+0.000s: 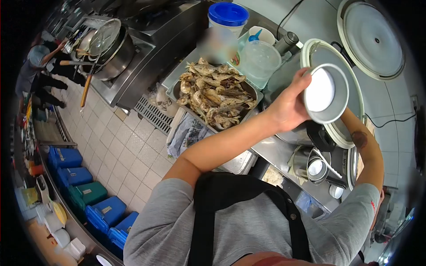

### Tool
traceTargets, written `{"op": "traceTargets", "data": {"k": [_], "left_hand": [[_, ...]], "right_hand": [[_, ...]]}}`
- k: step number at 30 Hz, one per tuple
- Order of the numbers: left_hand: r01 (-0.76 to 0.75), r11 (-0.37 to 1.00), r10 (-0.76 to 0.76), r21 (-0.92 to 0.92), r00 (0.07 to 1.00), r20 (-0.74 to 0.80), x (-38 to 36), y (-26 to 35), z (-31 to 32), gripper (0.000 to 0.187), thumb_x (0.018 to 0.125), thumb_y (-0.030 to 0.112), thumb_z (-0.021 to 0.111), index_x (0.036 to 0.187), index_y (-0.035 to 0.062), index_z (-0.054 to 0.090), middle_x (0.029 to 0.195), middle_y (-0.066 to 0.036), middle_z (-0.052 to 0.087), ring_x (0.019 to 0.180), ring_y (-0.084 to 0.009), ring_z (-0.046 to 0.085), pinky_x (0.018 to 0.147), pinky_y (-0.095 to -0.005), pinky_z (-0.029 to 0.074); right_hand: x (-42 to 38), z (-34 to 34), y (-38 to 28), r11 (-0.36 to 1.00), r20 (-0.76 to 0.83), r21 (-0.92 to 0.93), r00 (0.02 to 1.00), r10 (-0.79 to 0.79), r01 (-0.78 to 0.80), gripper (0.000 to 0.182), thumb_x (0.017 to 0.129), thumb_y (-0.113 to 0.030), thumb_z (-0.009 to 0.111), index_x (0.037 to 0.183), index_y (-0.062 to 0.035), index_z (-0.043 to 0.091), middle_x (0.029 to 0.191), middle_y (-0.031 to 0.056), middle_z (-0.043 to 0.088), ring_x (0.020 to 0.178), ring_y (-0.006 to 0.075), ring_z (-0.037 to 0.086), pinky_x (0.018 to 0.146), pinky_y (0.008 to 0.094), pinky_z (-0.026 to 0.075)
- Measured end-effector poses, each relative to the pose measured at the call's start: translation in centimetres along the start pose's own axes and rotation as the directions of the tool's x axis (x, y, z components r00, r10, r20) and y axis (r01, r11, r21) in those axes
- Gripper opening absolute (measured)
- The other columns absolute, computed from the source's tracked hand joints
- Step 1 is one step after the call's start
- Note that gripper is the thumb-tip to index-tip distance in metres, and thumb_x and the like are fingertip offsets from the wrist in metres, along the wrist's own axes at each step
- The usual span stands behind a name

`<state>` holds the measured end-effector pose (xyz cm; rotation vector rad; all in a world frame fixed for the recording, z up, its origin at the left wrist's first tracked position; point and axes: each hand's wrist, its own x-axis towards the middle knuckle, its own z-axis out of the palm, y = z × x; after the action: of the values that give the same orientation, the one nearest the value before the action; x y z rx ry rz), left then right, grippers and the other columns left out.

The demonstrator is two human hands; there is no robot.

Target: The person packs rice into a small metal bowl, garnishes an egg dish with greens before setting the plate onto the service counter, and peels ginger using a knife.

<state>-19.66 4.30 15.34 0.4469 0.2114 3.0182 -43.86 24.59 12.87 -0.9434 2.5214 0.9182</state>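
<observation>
My left hand (pixel 288 106) grips a small round metal bowl (pixel 326 93) by its rim; the bowl is packed with white rice and tipped toward me. It is held over the open rice cooker (pixel 350 133). My right forearm (pixel 360 141) reaches up behind the bowl toward the cooker, and the hand itself is hidden. A stack of similar metal bowls (pixel 317 169) stands on the steel counter (pixel 279 153) just below the cooker.
A steel tray (pixel 175 91) piled with fried fish (pixel 217 95) sits left of the bowl. Behind it stand a blue-lidded tub (pixel 227 17) and a clear container (pixel 259 57). The cooker's lid (pixel 370 37) stands open. A lidded wok (pixel 108 46), blue crates (pixel 73 175) and another person (pixel 40 66) lie to the left.
</observation>
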Motion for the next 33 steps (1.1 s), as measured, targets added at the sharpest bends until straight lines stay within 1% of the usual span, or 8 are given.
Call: {"op": "traceTargets", "data": {"k": [4, 8, 12, 17, 21, 27, 31, 33], "left_hand": [[0.005, 0.999, -0.013, 0.053, 0.99, 0.141, 5.9, -2.3, -1.0, 0.086, 0.08, 0.045, 0.068, 0.142, 0.0375, 0.009, 0.134, -0.003, 0.035, 0.119, -0.0237, 0.04, 0.091, -0.0508, 0.04], [-0.259, 0.931, 0.233, 0.256, 0.964, 0.128, 9.3, -4.1, -0.3, 0.094, 0.073, 0.027, 0.074, 0.145, 0.0232, 0.013, 0.129, -0.01, 0.037, 0.114, -0.0238, 0.043, 0.095, -0.0408, 0.041], [-0.531, 0.589, 0.519, 0.61, 0.826, 0.218, 9.6, -5.5, 0.3, 0.093, 0.07, 0.021, 0.073, 0.143, 0.0145, 0.017, 0.132, -0.012, 0.031, 0.117, -0.0234, 0.04, 0.096, -0.0363, 0.04], [-0.57, 0.336, 0.636, 0.75, 0.725, 0.266, 9.3, -6.1, 1.0, 0.103, 0.064, 0.018, 0.08, 0.144, 0.0104, 0.015, 0.137, -0.013, 0.027, 0.123, -0.0246, 0.034, 0.103, -0.0366, 0.033], [-0.528, 0.456, 0.581, 0.717, 0.787, 0.21, 8.8, -6.5, 1.0, 0.101, 0.067, 0.013, 0.078, 0.143, 0.0118, 0.013, 0.138, -0.015, 0.026, 0.122, -0.0276, 0.035, 0.102, -0.039, 0.033], [-0.512, -0.036, 0.652, 0.858, 0.638, 0.409, 9.9, -6.8, -0.1, 0.1, 0.066, 0.008, 0.08, 0.141, 0.0083, 0.013, 0.137, -0.019, 0.024, 0.123, -0.0288, 0.032, 0.104, -0.0402, 0.028], [-0.487, -0.08, 0.681, 0.87, 0.61, 0.404, 12.4, -5.6, 1.0, 0.094, 0.061, 0.02, 0.083, 0.133, 0.0026, 0.026, 0.131, -0.022, 0.031, 0.124, -0.035, 0.031, 0.105, -0.0435, 0.025], [-0.303, 0.098, 0.581, 0.948, 0.791, 0.192, 13.1, -5.3, 1.6, 0.092, 0.061, 0.022, 0.083, 0.132, 0.005, 0.028, 0.13, -0.024, 0.031, 0.122, -0.0349, 0.033, 0.103, -0.0434, 0.028]], "right_hand": [[0.5, -0.1, -0.5, 0.996, -0.093, 0.035, 0.993, -0.073, 0.077, 0.028, 0.08, -0.024, 0.059, 0.102, -0.0078, 0.065, 0.107, 0.0186, 0.063, 0.101, 0.0372, 0.059, 0.089, 0.0432, 0.046], [-0.6, -0.2, -0.4, 0.984, -0.166, 0.077, 0.975, -0.147, 0.162, 0.031, 0.079, -0.024, 0.06, 0.106, -0.01, 0.063, 0.107, 0.0174, 0.062, 0.101, 0.0358, 0.058, 0.09, 0.0431, 0.044], [-2.6, 1.6, -0.5, 0.932, -0.183, 0.231, 0.953, -0.241, 0.28, 0.035, 0.078, -0.025, 0.06, 0.11, -0.0123, 0.06, 0.108, 0.0161, 0.062, 0.102, 0.0344, 0.056, 0.092, 0.0431, 0.042], [-0.2, 6.1, -0.1, 0.757, -0.391, 0.351, 0.821, -0.416, 0.55, 0.025, 0.074, -0.019, 0.06, 0.095, -0.0059, 0.065, 0.082, 0.0178, 0.066, 0.078, 0.0347, 0.063, 0.072, 0.0429, 0.048], [-3.7, 3.1, -1.8, 0.568, -0.432, 0.529, 0.776, -0.459, 0.631, 0.016, 0.077, -0.014, 0.058, 0.084, -0.0011, 0.064, 0.069, 0.0149, 0.063, 0.067, 0.0274, 0.062, 0.063, 0.0392, 0.047], [-8.6, 1.4, 0.8, 0.376, -0.233, 0.869, 0.937, -0.26, 0.321, 0.018, 0.084, -0.022, 0.062, 0.079, -0.0047, 0.062, 0.057, 0.0007, 0.052, 0.052, 0.0093, 0.046, 0.047, 0.0274, 0.038], [-11.5, -0.6, 5.1, 0.307, -0.214, 0.921, 0.97, -0.114, 0.239, 0.026, 0.087, -0.031, 0.061, 0.079, -0.0065, 0.062, 0.057, -0.0014, 0.049, 0.05, 0.0076, 0.044, 0.044, 0.0252, 0.035], [-13.3, -2.8, 8.0, 0.464, -0.221, 0.859, 0.974, -0.044, 0.216, 0.029, 0.087, -0.034, 0.061, 0.079, -0.0062, 0.062, 0.057, -0.0018, 0.049, 0.051, 0.0081, 0.045, 0.044, 0.0245, 0.035]]}}
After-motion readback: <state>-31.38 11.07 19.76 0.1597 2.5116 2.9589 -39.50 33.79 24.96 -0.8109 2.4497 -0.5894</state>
